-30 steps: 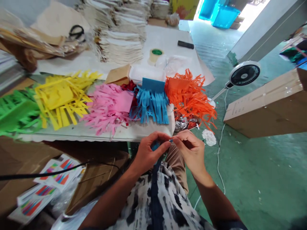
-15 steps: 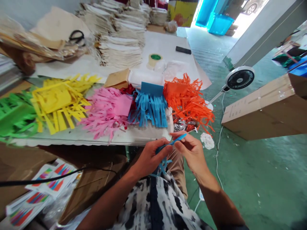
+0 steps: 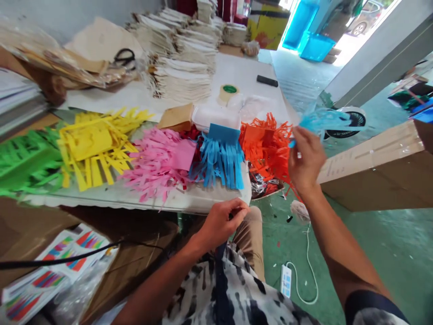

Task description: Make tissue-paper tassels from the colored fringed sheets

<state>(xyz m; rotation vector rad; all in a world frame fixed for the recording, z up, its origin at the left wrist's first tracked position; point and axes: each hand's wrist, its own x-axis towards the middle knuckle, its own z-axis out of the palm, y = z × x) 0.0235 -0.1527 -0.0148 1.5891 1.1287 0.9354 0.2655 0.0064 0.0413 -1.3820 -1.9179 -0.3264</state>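
My right hand (image 3: 306, 158) is raised past the table's right edge, its fingers closed on a light blue fringed paper tassel (image 3: 316, 121) that is smeared by motion. Low by the table's front edge, above the knee, my left hand (image 3: 227, 220) has its fingertips pinched together; anything between them is too small to see. On the table's front lie fringed paper pieces: green (image 3: 30, 158), yellow (image 3: 89, 140), pink (image 3: 165, 158), blue (image 3: 221, 155) and orange (image 3: 267, 140). The blue fringe on the table is nearest my left hand, the orange one nearest my right.
Stacks of off-white bundles (image 3: 184, 76), scissors (image 3: 124, 58), a tape roll (image 3: 228, 92) and a black bar-shaped object (image 3: 267, 81) are on the table (image 3: 189, 201). To the right stand a fan (image 3: 356, 121) and a cardboard box (image 3: 375, 176); a power strip (image 3: 286, 280) lies on the floor.
My right hand has swung up and to the right, carrying the blue tassel away from my left hand. The left stays low, pinched, without the tassel. The view has shifted slightly.
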